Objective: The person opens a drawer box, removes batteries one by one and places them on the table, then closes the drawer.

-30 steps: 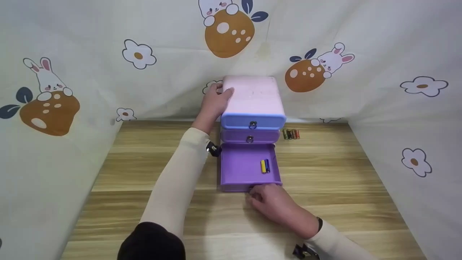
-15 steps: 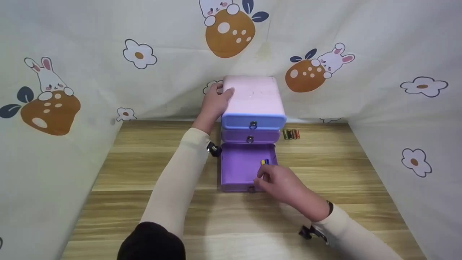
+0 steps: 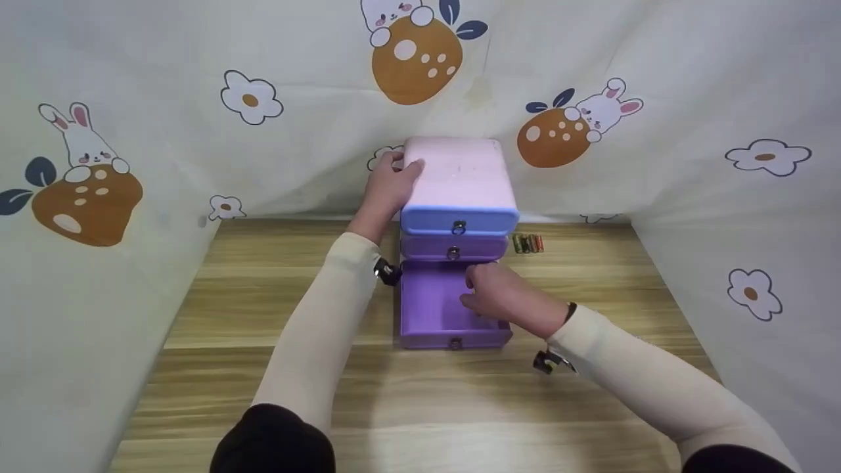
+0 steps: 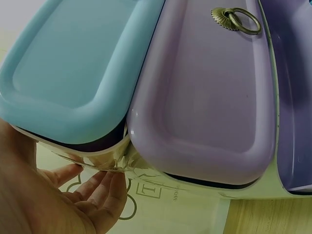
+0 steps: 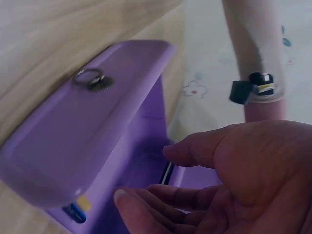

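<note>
A small chest of drawers (image 3: 460,172) has a pale pink top, a blue upper drawer (image 3: 427,221) and a purple middle drawer (image 3: 427,247). Its purple bottom drawer (image 3: 430,305) is pulled out. My left hand (image 3: 389,187) rests on the chest's left side, fingers fairly straight along the wall and thumb over the top edge. My right hand (image 3: 502,295) reaches over the right half of the bottom drawer, thumb and fingers apart around nothing. A yellow battery (image 5: 84,202) and a blue battery (image 5: 75,213) lie in that drawer; in the head view the right hand hides them.
Several batteries (image 3: 528,244) lie in a row on the wooden tabletop (image 3: 282,282), right of the chest. Patterned cloth (image 3: 315,151) hangs behind and at both sides. A ring pull (image 3: 455,343) sits on the bottom drawer's front.
My right hand has left the bottom drawer's front and moved forward over its inside, covering the two batteries in the head view. The left hand stays on the chest.
</note>
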Action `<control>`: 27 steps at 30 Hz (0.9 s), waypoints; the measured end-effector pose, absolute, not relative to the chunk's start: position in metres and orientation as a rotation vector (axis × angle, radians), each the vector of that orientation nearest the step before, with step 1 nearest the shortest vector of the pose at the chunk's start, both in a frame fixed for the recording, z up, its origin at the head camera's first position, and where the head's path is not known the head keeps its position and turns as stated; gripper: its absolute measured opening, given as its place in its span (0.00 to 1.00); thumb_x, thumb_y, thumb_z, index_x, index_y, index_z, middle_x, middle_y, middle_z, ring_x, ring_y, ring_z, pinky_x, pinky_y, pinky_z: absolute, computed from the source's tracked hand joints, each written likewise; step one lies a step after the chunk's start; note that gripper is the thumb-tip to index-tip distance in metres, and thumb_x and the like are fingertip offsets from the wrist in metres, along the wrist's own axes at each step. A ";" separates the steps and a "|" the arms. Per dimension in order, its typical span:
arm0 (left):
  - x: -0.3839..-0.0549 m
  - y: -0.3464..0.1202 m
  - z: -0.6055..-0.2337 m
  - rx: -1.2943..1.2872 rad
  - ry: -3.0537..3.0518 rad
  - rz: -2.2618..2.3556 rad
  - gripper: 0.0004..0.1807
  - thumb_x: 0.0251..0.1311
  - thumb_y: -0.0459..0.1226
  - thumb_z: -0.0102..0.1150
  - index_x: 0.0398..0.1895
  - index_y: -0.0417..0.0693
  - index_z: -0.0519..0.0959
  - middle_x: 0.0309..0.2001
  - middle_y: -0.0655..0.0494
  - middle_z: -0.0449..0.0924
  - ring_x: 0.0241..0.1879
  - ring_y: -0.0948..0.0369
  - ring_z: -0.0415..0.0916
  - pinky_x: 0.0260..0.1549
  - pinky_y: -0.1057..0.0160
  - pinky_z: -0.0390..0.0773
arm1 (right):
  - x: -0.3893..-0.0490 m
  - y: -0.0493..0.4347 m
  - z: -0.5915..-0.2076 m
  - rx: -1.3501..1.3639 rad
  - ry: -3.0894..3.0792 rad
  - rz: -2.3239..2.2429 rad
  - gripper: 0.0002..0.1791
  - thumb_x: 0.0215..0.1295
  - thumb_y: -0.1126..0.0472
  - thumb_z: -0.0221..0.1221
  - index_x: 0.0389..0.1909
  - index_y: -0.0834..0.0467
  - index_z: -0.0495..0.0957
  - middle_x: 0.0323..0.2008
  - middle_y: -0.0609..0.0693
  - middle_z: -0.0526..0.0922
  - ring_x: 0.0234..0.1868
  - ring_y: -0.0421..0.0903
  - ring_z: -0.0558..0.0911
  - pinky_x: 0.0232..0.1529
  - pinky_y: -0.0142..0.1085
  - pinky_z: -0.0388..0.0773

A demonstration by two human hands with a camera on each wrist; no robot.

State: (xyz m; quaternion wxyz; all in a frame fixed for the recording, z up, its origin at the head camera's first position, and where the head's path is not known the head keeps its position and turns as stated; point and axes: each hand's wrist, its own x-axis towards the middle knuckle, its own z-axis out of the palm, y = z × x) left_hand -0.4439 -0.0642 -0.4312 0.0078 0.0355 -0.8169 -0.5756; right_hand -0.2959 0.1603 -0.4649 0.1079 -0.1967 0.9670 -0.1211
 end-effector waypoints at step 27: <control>-0.444 -0.063 -0.432 0.113 -2.545 -1.815 0.36 0.79 0.59 0.60 0.80 0.52 0.70 0.68 0.46 0.79 0.62 0.52 0.79 0.61 0.53 0.79 | -0.350 0.135 -0.488 -0.179 2.490 -0.102 0.10 0.62 0.72 0.61 0.35 0.67 0.92 0.34 0.60 0.93 0.39 0.56 0.94 0.24 0.36 0.84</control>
